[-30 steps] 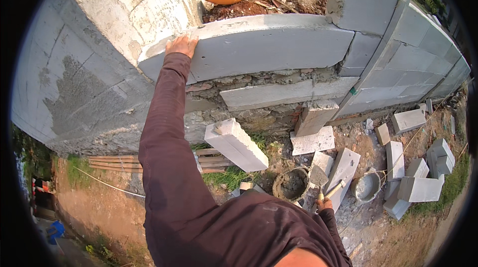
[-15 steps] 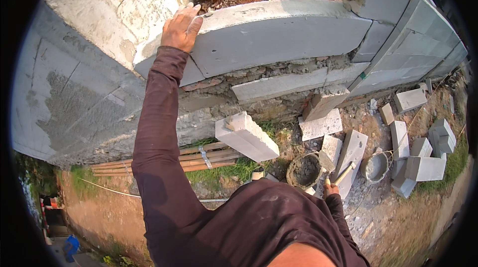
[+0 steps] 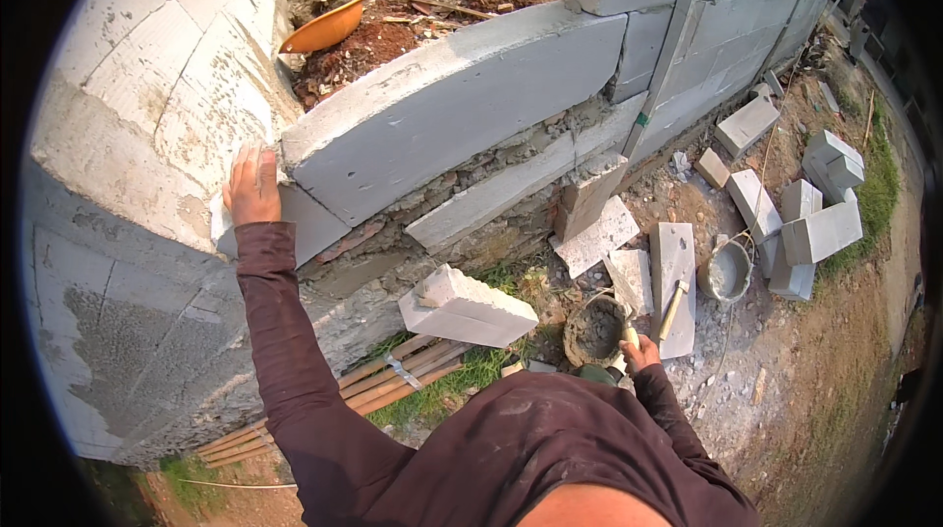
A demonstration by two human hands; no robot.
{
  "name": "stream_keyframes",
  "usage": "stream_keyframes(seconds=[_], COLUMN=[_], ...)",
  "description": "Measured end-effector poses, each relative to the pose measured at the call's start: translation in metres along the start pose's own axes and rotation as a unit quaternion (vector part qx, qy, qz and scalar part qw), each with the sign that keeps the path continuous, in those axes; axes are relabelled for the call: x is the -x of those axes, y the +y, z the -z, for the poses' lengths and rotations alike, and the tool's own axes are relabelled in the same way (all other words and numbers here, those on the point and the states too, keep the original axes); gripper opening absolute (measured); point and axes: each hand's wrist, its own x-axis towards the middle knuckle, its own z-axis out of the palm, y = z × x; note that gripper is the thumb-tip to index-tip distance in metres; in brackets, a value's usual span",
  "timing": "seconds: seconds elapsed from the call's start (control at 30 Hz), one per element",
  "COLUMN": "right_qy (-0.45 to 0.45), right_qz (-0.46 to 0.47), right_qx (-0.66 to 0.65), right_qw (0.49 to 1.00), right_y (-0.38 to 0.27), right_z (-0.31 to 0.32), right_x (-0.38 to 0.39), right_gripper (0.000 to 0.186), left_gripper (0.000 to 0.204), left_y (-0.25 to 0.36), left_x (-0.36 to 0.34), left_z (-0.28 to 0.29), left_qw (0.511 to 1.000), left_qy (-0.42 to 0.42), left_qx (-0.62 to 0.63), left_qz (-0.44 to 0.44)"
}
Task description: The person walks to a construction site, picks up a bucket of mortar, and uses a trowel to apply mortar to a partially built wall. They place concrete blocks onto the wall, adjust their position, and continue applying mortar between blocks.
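My left hand [image 3: 253, 185] lies with its fingers stretched over the top of a small end block [image 3: 306, 224] in the wall's corner. Beside it runs a long grey block [image 3: 462, 105], set on a rough mortar course. Low on the right, my right hand [image 3: 643, 354] is closed round the pale wooden handle of a trowel [image 3: 630, 331]. The trowel's blade is hard to make out against the rim of a round bucket of wet mortar [image 3: 594, 331]. A hammer with a wooden handle [image 3: 673, 311] rests on a long block [image 3: 672, 267] near that hand.
A second bucket [image 3: 725, 272] stands right of the hammer, with several loose blocks [image 3: 823, 232] beyond. One block [image 3: 467, 306] leans at the wall's foot by bundled bamboo poles [image 3: 403, 375]. An upright metal straightedge [image 3: 668, 55] stands against the wall. An orange basin [image 3: 324, 26] lies behind it.
My left hand has slid left and nearer, from the long block's end to the small corner block. My right hand has shifted slightly with the trowel beside the mortar bucket. The view has turned.
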Motion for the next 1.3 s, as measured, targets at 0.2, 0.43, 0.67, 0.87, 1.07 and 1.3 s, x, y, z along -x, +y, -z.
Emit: stream_keyframes(seconds=[0.2,0.43,0.67,0.87,1.07,1.3], right_qy=[0.034,0.026,0.035,-0.067,-0.162,-0.172], right_qz=[-0.003,-0.232,-0.23,-0.295,-0.195,-0.283], right_qx=[0.159,0.129,0.178,0.136,0.284,0.152], right_qw=[0.987,0.964,0.956,0.943,0.925,0.931], right_y=[-0.068,0.077,0.126,0.131,0.21,0.238], right_z=[-0.003,0.011,0.047,0.086,0.077,0.052], right_x=[0.001,0.04,0.073,0.024,-0.053,-0.103], right_gripper=[0.05,0.048,0.05,0.045,0.043,0.05], left_gripper=[0.029,0.046,0.044,0.036,0.035,0.038], left_y=[0.073,0.02,-0.071,-0.019,0.08,0.202], left_x=[0.161,0.481,0.549,0.474,0.513,0.516], left_z=[-0.009,-0.113,-0.138,-0.193,-0.159,-0.081], left_qw=[0.968,0.675,0.628,0.727,0.769,0.649], left_qy=[-0.015,-0.685,-0.74,-0.506,-0.518,-0.724], left_qx=[0.23,0.253,-0.049,0.25,0.243,0.078], left_qz=[-0.095,0.105,0.238,0.392,0.284,0.222])
